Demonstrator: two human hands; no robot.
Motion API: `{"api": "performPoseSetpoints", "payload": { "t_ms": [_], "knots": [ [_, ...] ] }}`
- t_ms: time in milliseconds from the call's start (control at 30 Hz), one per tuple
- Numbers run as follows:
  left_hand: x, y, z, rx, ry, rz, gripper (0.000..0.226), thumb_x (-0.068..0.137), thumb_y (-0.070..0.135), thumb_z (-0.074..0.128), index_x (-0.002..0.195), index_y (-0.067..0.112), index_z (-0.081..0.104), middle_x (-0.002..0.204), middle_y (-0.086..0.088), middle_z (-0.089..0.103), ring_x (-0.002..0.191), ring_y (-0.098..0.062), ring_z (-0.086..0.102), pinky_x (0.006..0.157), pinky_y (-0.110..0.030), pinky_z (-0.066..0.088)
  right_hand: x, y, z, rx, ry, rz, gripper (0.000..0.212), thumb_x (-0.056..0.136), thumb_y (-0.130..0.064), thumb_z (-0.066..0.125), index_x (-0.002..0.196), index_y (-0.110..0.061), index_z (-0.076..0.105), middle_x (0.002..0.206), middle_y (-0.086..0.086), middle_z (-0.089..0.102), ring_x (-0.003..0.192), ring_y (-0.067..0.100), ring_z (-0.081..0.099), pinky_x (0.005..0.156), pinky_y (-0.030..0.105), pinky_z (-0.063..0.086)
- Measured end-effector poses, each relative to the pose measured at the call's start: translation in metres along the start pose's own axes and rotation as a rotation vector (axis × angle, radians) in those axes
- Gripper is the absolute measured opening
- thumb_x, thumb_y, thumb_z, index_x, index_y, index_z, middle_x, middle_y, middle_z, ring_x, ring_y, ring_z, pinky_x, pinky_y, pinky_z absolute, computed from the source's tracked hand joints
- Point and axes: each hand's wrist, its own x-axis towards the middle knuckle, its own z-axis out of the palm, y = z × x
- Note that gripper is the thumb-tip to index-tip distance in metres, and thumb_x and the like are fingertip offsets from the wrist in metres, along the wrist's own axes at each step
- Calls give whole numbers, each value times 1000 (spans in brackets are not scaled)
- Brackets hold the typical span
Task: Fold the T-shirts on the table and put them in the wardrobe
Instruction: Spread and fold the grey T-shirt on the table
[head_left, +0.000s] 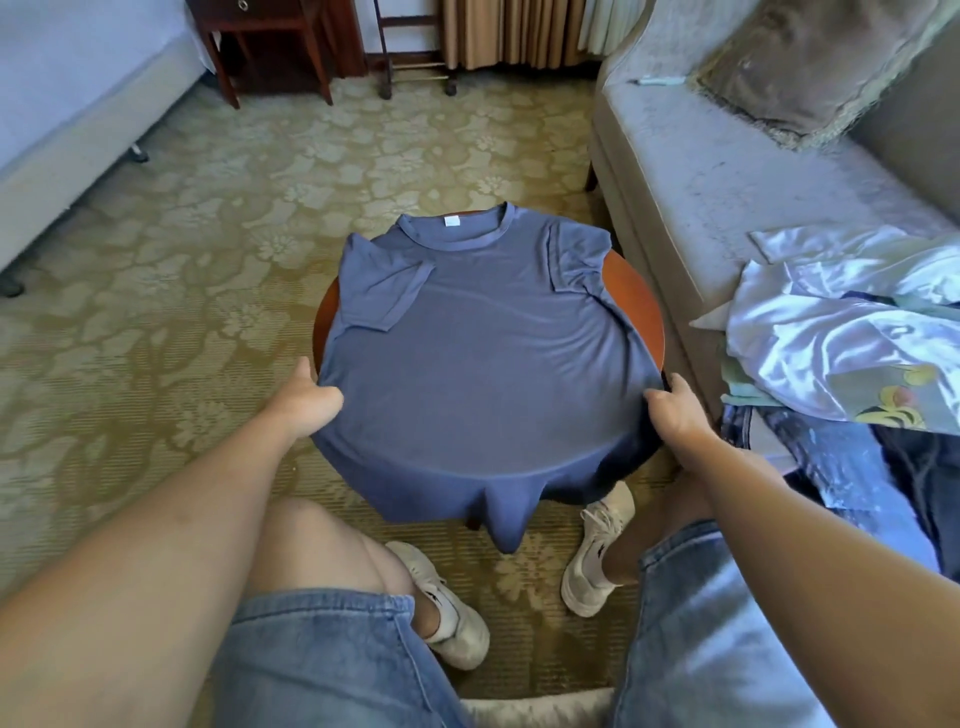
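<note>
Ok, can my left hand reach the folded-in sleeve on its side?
Probably yes: the left hand grips the T-shirt edge near that sleeve, nothing lies between them, but it must let go first.

A slate-blue short-sleeved T-shirt (478, 332) is spread on a round reddish wooden table (631, 296), collar at the far side, hem draped over the near edge, its left edge gripped by the left hand (306, 395) and its right edge by the right hand (675, 410). A grey upholstered sofa (701, 171) is set just right of the table, with a heap of pale satin clothing (841, 332) piled on the near seat and a fringed brown cushion (810, 67) propped farther back. A dark wooden nightstand (270, 41) is placed well behind the table, to the left, beside a white-covered bed (78, 78).
</note>
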Motion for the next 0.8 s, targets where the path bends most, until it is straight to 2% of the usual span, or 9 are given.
{"api": "performPoseSetpoints", "payload": {
  "t_ms": [100, 167, 200, 300, 400, 500, 600, 733, 800],
  "knots": [
    [8, 17, -14, -119, -7, 101, 73, 90, 3, 53, 153, 28, 26, 155, -1, 32, 127, -30, 47, 94, -40, 48, -3, -17, -7, -54, 124, -120, 59, 87, 1, 40, 145, -7, 37, 142, 20, 48, 132, 37, 42, 107, 35, 32],
    [17, 35, -20, -220, -13, 138, 60, 91, 2, 53, 143, 31, 45, 139, -2, 48, 89, -23, 57, 68, -32, 46, -1, -40, -9, -59, 147, -219, 58, 87, 0, 40, 144, -10, 40, 140, 17, 51, 130, 35, 45, 105, 34, 34],
    [23, 45, -22, -285, -24, 142, 54, 91, 1, 53, 136, 30, 53, 128, -3, 54, 80, -22, 54, 63, -31, 42, 7, -52, -9, -62, 137, -264, 57, 88, -1, 41, 145, -10, 40, 140, 16, 51, 130, 34, 45, 105, 34, 34],
    [47, 72, -27, -452, -4, 169, 40, 90, 0, 52, 122, 21, 66, 101, -5, 64, 90, -23, 55, 74, -34, 40, 40, -94, -7, -30, 142, -336, 52, 90, -2, 42, 142, -5, 41, 141, 16, 50, 131, 32, 44, 107, 33, 32],
    [73, 99, -31, -494, 183, 238, 32, 91, 1, 54, 115, 18, 68, 117, -10, 66, 102, -24, 61, 82, -31, 44, 72, -135, -11, 51, 209, -310, 57, 89, -15, 44, 145, -6, 39, 143, 14, 48, 133, 27, 44, 112, 32, 32],
    [96, 114, -34, -349, 266, 274, 54, 95, 17, 59, 146, 16, 42, 137, -2, 51, 123, -20, 51, 99, -26, 40, 107, -148, -14, 59, 126, -265, 73, 85, -34, 59, 147, -8, 32, 132, 6, 51, 122, 20, 50, 108, 29, 35],
    [107, 101, -21, -147, 230, 214, 82, 92, 33, 64, 156, 22, 15, 158, -6, 28, 142, -26, 32, 115, -38, 29, 171, -103, -13, -46, 125, -182, 102, 59, -69, 67, 144, -21, 40, 136, 8, 55, 122, 27, 56, 105, 42, 45],
    [110, 45, 8, -32, 150, 105, 90, 76, 43, 75, 150, 24, 28, 153, -9, 37, 136, -33, 39, 112, -47, 36, 107, -71, -9, -325, 180, -79, 72, 79, -35, 62, 142, -11, 39, 140, 23, 43, 124, 44, 46, 107, 45, 40],
    [103, 26, 16, -41, 136, 56, 97, 69, 53, 77, 149, 24, 29, 151, -8, 40, 135, -34, 42, 110, -48, 38, 95, -52, -8, -348, 178, -52, 69, 81, -38, 67, 137, -7, 42, 136, 25, 47, 121, 45, 48, 102, 45, 42]
  ]
}}
